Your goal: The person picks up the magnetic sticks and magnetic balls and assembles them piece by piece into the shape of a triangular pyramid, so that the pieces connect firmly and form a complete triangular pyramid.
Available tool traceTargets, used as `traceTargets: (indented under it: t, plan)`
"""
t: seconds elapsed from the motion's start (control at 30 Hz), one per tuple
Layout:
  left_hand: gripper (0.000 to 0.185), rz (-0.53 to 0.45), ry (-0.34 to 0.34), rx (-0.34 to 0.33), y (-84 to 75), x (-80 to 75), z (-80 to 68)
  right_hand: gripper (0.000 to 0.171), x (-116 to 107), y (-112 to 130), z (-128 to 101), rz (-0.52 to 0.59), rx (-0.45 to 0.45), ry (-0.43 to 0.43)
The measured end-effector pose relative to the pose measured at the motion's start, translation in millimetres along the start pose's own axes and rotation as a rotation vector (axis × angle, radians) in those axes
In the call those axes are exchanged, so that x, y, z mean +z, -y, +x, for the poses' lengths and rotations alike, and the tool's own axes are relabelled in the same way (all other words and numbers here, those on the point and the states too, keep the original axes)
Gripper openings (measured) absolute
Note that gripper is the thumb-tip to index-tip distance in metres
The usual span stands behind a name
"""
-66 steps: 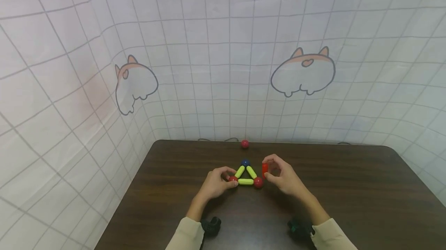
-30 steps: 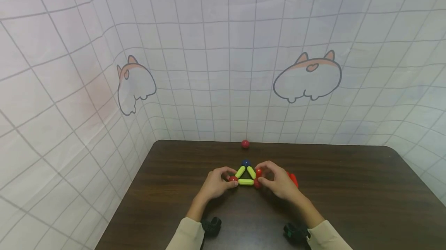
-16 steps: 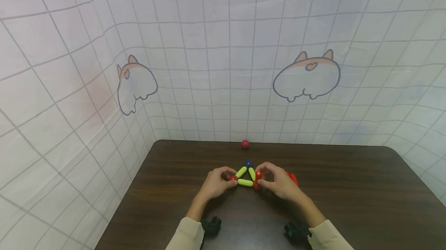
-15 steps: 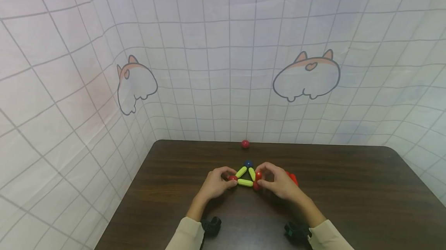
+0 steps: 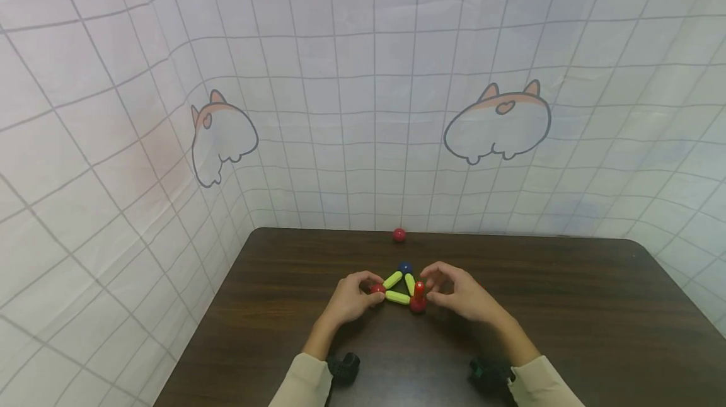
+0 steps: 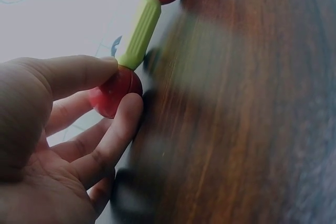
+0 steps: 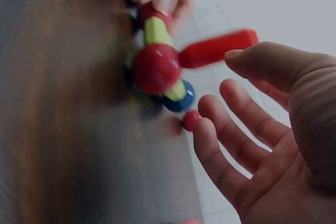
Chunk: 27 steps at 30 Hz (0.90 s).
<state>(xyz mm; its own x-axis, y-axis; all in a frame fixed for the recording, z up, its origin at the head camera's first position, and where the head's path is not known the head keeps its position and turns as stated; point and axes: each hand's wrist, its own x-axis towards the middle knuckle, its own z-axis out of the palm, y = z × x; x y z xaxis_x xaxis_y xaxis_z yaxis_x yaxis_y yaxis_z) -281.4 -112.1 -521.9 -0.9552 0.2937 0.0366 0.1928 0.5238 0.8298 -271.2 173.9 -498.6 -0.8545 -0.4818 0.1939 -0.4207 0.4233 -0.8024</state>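
Observation:
Magnetic sticks and balls form a flat triangle on the table. My left hand (image 5: 348, 298) pinches its left red ball (image 6: 116, 92) between thumb and fingers. A yellow-green stick (image 5: 397, 297) joins that ball to the right red ball (image 7: 156, 70). Two more such sticks run to a blue ball (image 5: 405, 267) at the far corner. On the right red ball a red stick (image 5: 419, 291) stands upright. Just right of it is my right hand (image 5: 462, 293), fingers loosely spread and holding nothing. In the right wrist view its thumb overlaps the stick's edge; contact is unclear.
A loose red ball (image 5: 399, 235) lies at the back edge of the dark wooden table (image 5: 283, 306). Behind the table hangs a white gridded cloth (image 5: 363, 111) with cartoon animals. Dark straps sit at both wrists.
My right hand brought the red stick leftward onto the right red ball, then let go and drew back right. The triangle turned slightly. Red pieces seen right of that hand are now hidden.

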Motion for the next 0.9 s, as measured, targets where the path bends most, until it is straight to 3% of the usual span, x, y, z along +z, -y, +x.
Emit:
traceTargets:
  t: [0.23, 0.47, 0.67, 0.9]
  plan:
    - [0.027, 0.002, 0.007, -0.008, 0.0, -1.3, -1.0, 0.024, -29, -6, -8, -0.006, 0.06, -0.077]
    - [0.028, 0.005, 0.012, 0.003, 2.0, -2.2, -0.9, 0.027, -60, -15, -22, 0.022, 0.128, -0.1]
    - [0.031, -0.007, -0.005, 0.01, 3.5, -1.2, 1.1, 0.034, -76, -30, -31, 0.002, 0.201, -0.085]
    - [0.032, -0.013, -0.101, 0.0, 4.3, 1.2, 2.2, 0.035, -76, -42, -35, -0.017, 0.239, 0.006]
